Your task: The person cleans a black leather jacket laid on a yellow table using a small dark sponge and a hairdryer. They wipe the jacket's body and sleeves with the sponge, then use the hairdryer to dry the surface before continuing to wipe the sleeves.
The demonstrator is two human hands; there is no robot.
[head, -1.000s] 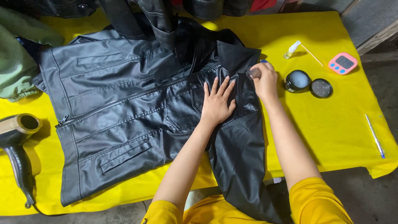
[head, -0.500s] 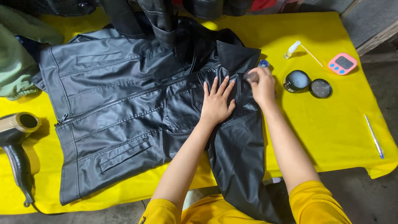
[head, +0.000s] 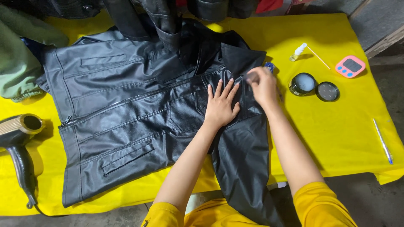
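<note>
A black leather jacket [head: 126, 113] lies spread on a table with a yellow cloth [head: 336, 134], its sleeve hanging over the near edge. My left hand [head: 221, 105] lies flat on the jacket's shoulder, fingers spread, holding it down. My right hand [head: 261, 86] is beside it on the shoulder seam, fingers pinched on something small and pale that I cannot make out. A bit of blue shows just behind that hand.
An open dark jar [head: 303, 83] and its round lid [head: 327, 91] sit right of my right hand. Farther back are a small bottle [head: 298, 51], a thin stick [head: 318, 57], a pink timer [head: 350, 66]. A pen [head: 382, 141] lies right. Hair dryer [head: 19, 143] at left; green garment [head: 19, 63].
My right hand has slid a little left and down along the shoulder seam, toward my left hand. The left hand has stayed pressed in place.
</note>
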